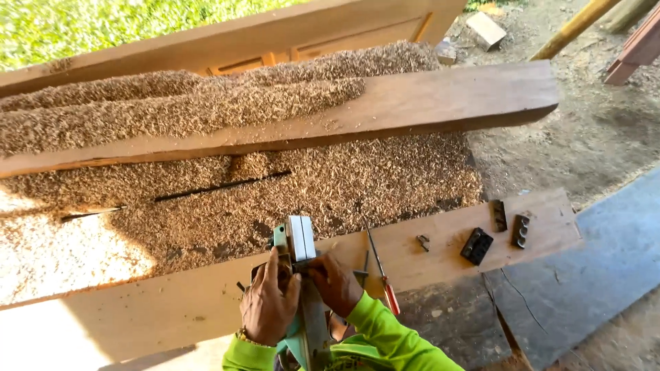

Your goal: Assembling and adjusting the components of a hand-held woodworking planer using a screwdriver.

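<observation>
From the head camera, two hands are working at one power planer (300, 275), a green and grey tool lying upturned on the near plank (172, 302). The left hand (268, 302) is resting on the planer's left side, fingers curled over its body and grasping it. The right hand (335, 282) is sitting just to the right, fingertips pinching at a small part on the tool's upper face; what exactly they are gripping is too small to tell. The planer is lying between the two hands, touching both.

One red-handled screwdriver (381, 275) is lying on the plank just right of the right hand. Further right, three dark metal blocks (476, 245) are resting on the same plank, well apart from the hands, with one small dark clip (423, 242) between them and the screwdriver. Two planks are showing: the near one and a thicker beam (440, 99) beyond, with wood shavings (275, 192) heaped between and over them.
</observation>
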